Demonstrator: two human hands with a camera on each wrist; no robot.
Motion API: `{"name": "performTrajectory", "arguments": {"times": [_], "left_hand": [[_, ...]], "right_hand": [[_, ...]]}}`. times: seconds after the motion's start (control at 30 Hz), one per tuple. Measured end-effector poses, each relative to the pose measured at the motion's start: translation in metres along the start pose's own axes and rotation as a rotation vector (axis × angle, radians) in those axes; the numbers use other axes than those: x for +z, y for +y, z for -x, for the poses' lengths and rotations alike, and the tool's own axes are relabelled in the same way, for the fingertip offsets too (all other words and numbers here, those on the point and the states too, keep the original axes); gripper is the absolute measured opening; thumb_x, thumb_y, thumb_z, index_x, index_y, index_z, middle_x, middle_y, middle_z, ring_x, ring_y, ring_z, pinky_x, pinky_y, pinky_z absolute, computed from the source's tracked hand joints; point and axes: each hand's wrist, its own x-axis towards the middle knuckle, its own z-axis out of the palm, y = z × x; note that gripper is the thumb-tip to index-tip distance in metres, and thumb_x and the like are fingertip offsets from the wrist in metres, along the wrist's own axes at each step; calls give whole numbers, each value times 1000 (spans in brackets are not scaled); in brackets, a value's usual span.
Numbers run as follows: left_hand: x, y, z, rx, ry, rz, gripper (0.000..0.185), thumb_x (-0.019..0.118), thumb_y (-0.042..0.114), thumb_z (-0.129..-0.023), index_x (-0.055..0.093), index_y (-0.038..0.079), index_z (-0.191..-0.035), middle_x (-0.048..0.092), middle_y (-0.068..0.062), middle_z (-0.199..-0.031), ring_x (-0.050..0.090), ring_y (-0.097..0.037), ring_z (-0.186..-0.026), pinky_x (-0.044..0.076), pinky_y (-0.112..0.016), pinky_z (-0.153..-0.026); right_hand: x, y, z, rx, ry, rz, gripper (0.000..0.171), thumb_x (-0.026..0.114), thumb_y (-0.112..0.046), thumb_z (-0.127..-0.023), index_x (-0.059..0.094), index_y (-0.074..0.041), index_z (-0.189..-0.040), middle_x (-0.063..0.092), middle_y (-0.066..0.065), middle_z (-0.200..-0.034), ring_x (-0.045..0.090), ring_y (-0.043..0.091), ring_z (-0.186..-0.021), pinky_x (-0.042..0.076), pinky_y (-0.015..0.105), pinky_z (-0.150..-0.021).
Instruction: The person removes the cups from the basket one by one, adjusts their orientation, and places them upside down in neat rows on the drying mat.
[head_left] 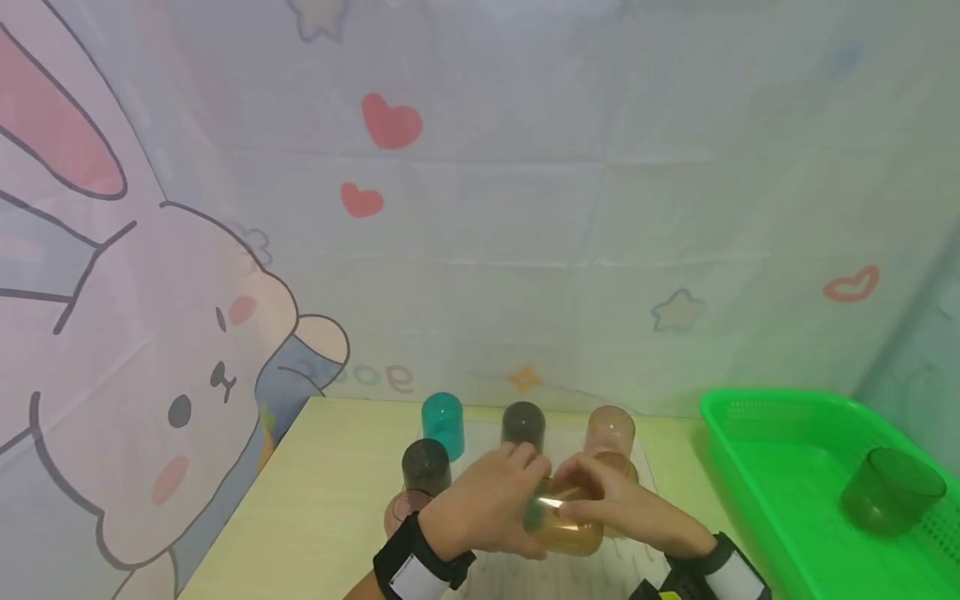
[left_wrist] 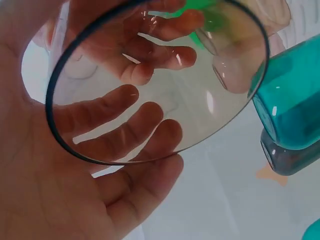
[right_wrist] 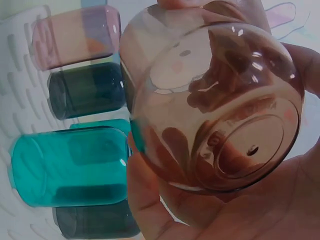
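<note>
Both hands, left (head_left: 487, 500) and right (head_left: 622, 504), curl round one amber cup (head_left: 566, 521) lying sideways, axis left-right. Five cups (head_left: 442, 423) stand behind; one lies in the basket (head_left: 757, 467).

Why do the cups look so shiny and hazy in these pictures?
Head view: soft overall, a pale glare streak on the amber cup held by the left hand and right hand. Left wrist view: white glints on the cup's clear wall, fingers showing through. Right wrist view: bright specks on its rounded base, the teal cup slightly blurred.
</note>
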Motion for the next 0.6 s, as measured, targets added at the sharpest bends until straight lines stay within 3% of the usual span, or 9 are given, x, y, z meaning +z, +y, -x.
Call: {"name": "performTrajectory", "arguments": {"times": [0.2,0.33,0.5,0.6], "left_hand": [[3,0,3,10,-11,-20,67,78,61,-61,56,16,-106,45,6,-88,45,-10,-77,39,-19,-63],[7,-1,9,42,51,-4,69,76,61,-63,58,16,-112,46,6,-91,45,-8,-78,40,-18,-66],[18,-7,23,27,150,77,68,73,60,-69,58,15,-117,49,5,-98,46,-7,-81,42,-16,-69],[26,-9,33,-28,156,161,70,70,61,-72,56,14,-122,50,5,-104,48,-6,-85,44,-16,-71]], "right_hand": [[3,1,-1,-4,-66,24,33,53,-19,-98,45,0,-122,50,14,-125,44,38,-120,45,29,-89],[0,0,1,1,-91,35,33,49,-20,-100,42,0,-126,48,15,-128,43,37,-121,45,30,-90],[-12,4,11,-24,-17,103,34,46,-20,-101,41,0,-129,44,19,-129,47,36,-117,46,30,-87],[-22,9,20,-69,52,117,36,46,-16,-101,39,4,-131,43,26,-129,51,26,-116,46,27,-88]]}}
